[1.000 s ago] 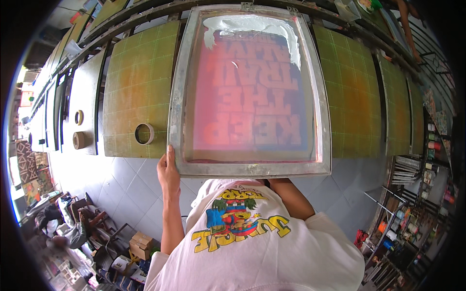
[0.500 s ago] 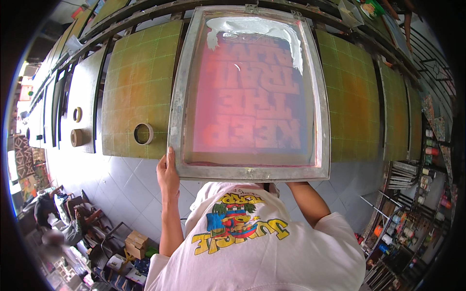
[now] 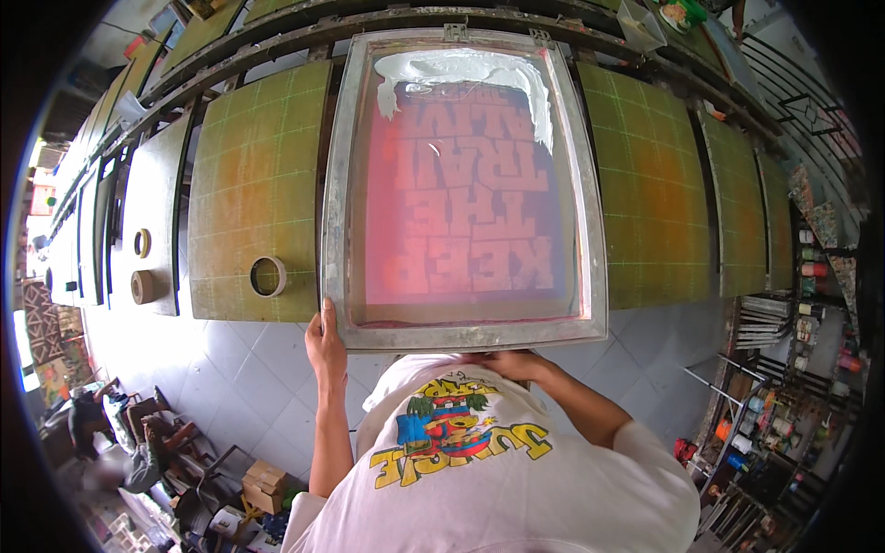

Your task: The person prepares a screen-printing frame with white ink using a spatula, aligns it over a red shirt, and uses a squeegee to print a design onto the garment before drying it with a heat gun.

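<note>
A metal-framed printing screen [image 3: 586,240] spans the middle above me, its pink and blue mesh [image 3: 461,221] showing pale mirrored lettering. Thick white ink [image 3: 461,69] lies along the mesh's top and down both sides of that band. My left hand [image 3: 327,336] grips the frame's lower left corner, thumb or finger along the outer edge. My right hand [image 3: 507,364] is below the frame's lower bar, near my shirt [image 3: 489,498]; its fingers are hidden.
Green gridded platens [image 3: 643,184] flank the screen along metal rails. Tape rolls [image 3: 141,286] rest on the left boards, another ring [image 3: 282,276] beside the screen. Shelves with containers [image 3: 737,442] stand right; a chair and cardboard box [image 3: 265,484] lie lower left on the tiled floor.
The screen appears lower and slightly left in the view. My right arm has shifted inward, leftward, showing more forearm. Another person's arm at the upper right has mostly left the view.
</note>
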Available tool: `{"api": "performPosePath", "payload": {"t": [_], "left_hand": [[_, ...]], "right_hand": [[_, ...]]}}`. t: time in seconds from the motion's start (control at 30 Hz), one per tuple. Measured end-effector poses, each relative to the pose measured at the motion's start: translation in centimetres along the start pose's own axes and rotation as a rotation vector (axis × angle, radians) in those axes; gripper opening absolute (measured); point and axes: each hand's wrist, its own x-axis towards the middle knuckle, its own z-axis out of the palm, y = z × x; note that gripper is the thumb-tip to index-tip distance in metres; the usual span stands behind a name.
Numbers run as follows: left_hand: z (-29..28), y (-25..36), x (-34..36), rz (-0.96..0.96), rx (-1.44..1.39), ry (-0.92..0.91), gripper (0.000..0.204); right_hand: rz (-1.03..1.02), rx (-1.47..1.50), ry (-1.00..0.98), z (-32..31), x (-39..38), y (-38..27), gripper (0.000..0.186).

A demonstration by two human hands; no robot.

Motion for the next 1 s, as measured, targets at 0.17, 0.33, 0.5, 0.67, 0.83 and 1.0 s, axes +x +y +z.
{"api": "performPosePath", "payload": {"t": [0.17, 0.33, 0.5, 0.67, 0.83, 1.0], "left_hand": [[1.5, -3.7, 1.3, 0.037, 0.034, 0.066, 0.056], [3.4, -6.5, 2.2, 0.173, 0.089, 0.148, 0.052], [2.9, -8.5, 3.4, 0.189, 0.016, 0.073, 0.046], [2.9, -6.5, 2.8, 0.227, 0.064, 0.044, 0.049], [2.8, -6.5, 3.5, 0.205, 0.109, -0.014, 0.052], [1.1, -7.7, 4.9, 0.202, 0.12, -0.204, 0.054]], "right_hand": [[0.336, -0.63, 0.563, -6.5, -11.9, 4.6, 0.027], [0.878, -0.778, 0.672, -9.5, -16.0, 0.2, 0.027], [0.307, -0.4, 1.513, -11.0, -10.1, 0.0, 0.037], [0.274, -0.55, 1.574, -15.0, -3.9, -2.3, 0.048], [-0.344, -0.181, 1.63, -21.0, 1.0, -4.9, 0.04], [-0.114, -0.612, 1.174, -32.8, 6.6, -12.8, 0.052]]}}
